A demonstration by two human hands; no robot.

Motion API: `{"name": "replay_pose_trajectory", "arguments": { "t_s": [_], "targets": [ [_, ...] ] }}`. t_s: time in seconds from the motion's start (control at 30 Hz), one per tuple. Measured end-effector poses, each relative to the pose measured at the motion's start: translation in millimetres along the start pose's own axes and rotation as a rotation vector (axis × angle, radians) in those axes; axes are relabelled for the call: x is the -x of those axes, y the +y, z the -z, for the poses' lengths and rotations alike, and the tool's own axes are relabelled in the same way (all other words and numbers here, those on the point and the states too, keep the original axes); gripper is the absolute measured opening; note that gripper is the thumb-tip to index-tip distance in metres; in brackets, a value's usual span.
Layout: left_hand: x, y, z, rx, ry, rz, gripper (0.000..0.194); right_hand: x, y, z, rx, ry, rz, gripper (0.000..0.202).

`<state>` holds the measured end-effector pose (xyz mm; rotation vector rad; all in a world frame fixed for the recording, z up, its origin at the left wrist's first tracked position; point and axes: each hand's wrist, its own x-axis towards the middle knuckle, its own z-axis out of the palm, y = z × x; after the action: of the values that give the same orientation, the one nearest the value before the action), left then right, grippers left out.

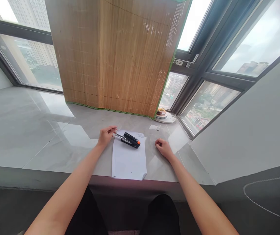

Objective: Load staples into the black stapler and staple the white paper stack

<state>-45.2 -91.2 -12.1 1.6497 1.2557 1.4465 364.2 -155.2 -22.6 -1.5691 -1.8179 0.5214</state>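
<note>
A black stapler with an orange end lies on a stack of white paper. Its silver metal rail sticks out to the left. My left hand is beside the tip of that rail, thumb and fingers pinched together. What sits between them, if anything, is too small to tell, and I cannot tell whether they touch the rail. To the right of the paper, my right hand rests on the sill with curled fingers and nothing visible in them.
The grey tiled window sill carries everything. A bamboo blind hangs at the back. Stacked plates stand in the far right corner, and a tiny white piece lies before them. A pale cord loops at lower right.
</note>
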Motion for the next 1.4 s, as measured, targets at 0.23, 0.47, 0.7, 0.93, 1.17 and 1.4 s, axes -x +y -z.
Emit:
{"name": "replay_pose_trajectory", "arguments": {
  "t_s": [0.23,0.47,0.7,0.93,1.17,1.4],
  "targets": [
    [-1.7,-0.3,1.9,0.142,-0.127,0.02,0.04,-3.2,1.3,-4.4,0.027,0.006,-0.09,0.016],
    [3.7,4.2,0.1,0.082,-0.23,-0.004,0.046,-2.7,2.0,-5.4,0.039,0.023,-0.059,0.017],
    [5.2,4.3,-1.3,-0.129,-0.268,-0.079,0.029,-0.3,3.9,-3.7,0.014,0.028,-0.063,0.017],
    [2.6,-4.1,-1.3,-0.192,-0.324,-0.114,0.027,0.1,1.1,-3.1,0.017,0.043,-0.077,0.018],
    [0.0,-1.5,-1.1,-0.084,-0.367,-0.077,0.026,0.7,3.6,-3.9,0.002,0.054,-0.071,0.018],
    [-1.0,-2.9,0.7,-0.061,-0.42,-0.028,0.025,1.1,4.5,-4.1,-0.01,0.06,-0.08,0.016]
  ]
}}
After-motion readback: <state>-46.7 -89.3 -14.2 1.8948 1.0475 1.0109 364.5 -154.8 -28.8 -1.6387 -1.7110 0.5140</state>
